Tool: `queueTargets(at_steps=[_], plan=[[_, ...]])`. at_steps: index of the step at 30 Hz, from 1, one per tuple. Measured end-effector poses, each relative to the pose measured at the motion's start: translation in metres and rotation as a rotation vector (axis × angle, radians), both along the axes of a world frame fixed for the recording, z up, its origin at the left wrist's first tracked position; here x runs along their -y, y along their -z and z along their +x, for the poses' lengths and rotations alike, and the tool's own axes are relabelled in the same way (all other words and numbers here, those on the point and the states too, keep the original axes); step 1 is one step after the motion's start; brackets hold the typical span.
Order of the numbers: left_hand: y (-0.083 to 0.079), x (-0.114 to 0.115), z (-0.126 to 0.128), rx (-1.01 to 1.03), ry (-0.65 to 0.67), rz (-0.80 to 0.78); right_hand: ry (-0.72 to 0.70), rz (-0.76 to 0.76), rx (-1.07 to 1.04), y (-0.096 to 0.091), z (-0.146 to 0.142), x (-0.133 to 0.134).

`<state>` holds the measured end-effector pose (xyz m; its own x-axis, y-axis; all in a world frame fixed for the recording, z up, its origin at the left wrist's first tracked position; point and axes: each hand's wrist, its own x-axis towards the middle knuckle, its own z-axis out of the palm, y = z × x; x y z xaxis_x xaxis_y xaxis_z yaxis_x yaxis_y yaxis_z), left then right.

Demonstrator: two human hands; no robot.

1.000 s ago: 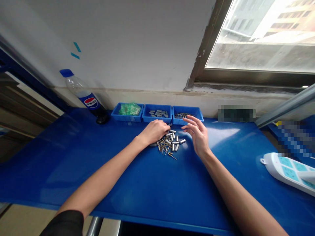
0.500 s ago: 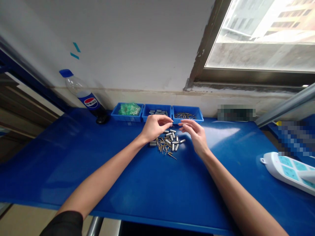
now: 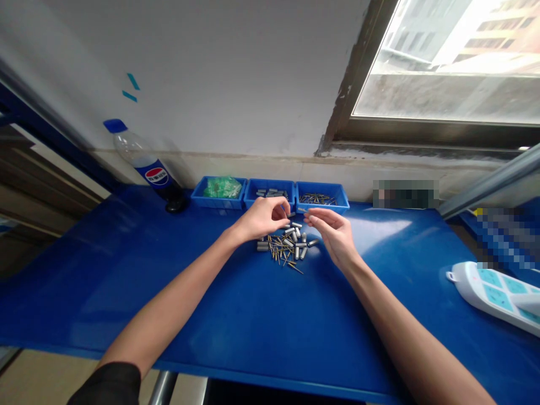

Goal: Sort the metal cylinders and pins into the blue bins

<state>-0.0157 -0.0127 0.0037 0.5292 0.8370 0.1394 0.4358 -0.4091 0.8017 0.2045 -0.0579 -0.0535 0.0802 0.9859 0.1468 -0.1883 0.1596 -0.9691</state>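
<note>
My left hand (image 3: 265,218) is curled, thumb and fingertips pinching a short silver metal cylinder (image 3: 291,215). Opposite it, my right hand (image 3: 334,229) closes its fingertips on a thin gold-coloured pin (image 3: 302,210), which points toward the left hand. A small gap lies between the two pieces. Below the hands, loose silver cylinders (image 3: 288,243) and thin gold-and-silver pins (image 3: 276,250) form a mixed pile on the blue table (image 3: 253,315). The fingers partly cover both held pieces, so their ends are hard to make out.
Behind the hands, three blue bins stand in a row: the left bin (image 3: 198,199) with green plastic, the middle bin (image 3: 248,191) with cylinders, the right bin (image 3: 343,197) with pins. A cola bottle (image 3: 156,174) stands left; a white power strip (image 3: 468,281) lies right.
My hands have shifted slightly; the left fingertips have drawn a little to the left and parted more visibly around the cylinder. The pin in my right fingertips now shows. The pile looks unchanged.
</note>
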Motion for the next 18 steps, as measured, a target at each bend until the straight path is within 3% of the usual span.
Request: queueTargets(at_steps=[4,7,14,18], plan=[[-0.009,-0.003,-0.016,-0.342,0.18,0.019,0.084,0.104,0.021,0.001,0.005,-0.002],[-0.008,-0.003,-0.019,-0.481,0.222,0.033,0.099,0.111,0.034,0.002,0.007,-0.003],[0.005,-0.004,-0.015,-0.508,0.227,0.098,0.069,0.062,0.047,0.002,0.005,-0.001],[0.004,-0.006,-0.017,-0.418,0.193,0.164,0.057,0.038,0.032,0.0,0.004,0.0]])
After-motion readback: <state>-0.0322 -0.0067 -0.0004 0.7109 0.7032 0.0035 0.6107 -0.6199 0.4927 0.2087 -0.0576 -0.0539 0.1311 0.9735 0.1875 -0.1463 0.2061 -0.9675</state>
